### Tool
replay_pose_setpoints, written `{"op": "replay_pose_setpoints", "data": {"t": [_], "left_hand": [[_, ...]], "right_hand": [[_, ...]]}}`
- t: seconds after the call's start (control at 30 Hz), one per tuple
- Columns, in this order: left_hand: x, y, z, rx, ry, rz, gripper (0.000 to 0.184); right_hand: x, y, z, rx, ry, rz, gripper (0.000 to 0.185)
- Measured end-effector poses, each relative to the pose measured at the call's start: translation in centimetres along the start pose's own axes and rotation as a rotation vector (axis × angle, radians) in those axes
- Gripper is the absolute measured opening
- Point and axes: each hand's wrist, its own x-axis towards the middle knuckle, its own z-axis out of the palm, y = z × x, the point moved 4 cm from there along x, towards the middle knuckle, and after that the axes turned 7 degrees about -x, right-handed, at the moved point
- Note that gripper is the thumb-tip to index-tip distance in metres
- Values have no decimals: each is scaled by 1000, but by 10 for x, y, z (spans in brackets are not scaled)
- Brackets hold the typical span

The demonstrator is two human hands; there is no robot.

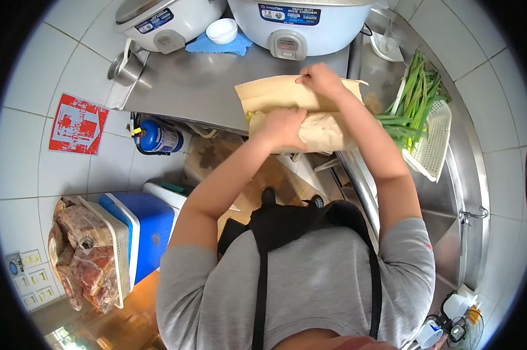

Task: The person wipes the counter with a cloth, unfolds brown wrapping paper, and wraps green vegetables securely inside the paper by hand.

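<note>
A sheet of tan wrapping paper (266, 96) lies at the front edge of the steel counter, its near part folded into a bulging bundle (327, 133). A little yellow-green shows at the bundle's left end; the rest of what is inside is hidden. My left hand (283, 126) is pressed over the bundle, with fingers curved round it. Beyond it, my right hand (322, 80) is closed on the far edge of the paper, which stands raised.
Two rice cookers (301, 29) stand at the back, with white bowls (221, 31) on a blue cloth (243, 45) between them. Leafy green stalks (418, 87) and a white basket (438, 134) are by the sink at right. A metal pot (126, 70) is at left.
</note>
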Motion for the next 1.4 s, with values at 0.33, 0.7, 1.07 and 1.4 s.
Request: {"op": "replay_pose_setpoints", "data": {"t": [0.33,0.7,1.07,1.4], "left_hand": [[46,-57,3,-177,-140,-43,67],[-4,-24,11,539,689,524,77],[-29,-46,21,264,654,602,37],[14,4,2,519,290,196,108]], "right_hand": [[-84,-31,22,-96,420,-213,18],[-90,-2,-5,229,526,-126,9],[-133,-5,44,163,495,-230,39],[-157,-9,33,114,471,-198,28]]}}
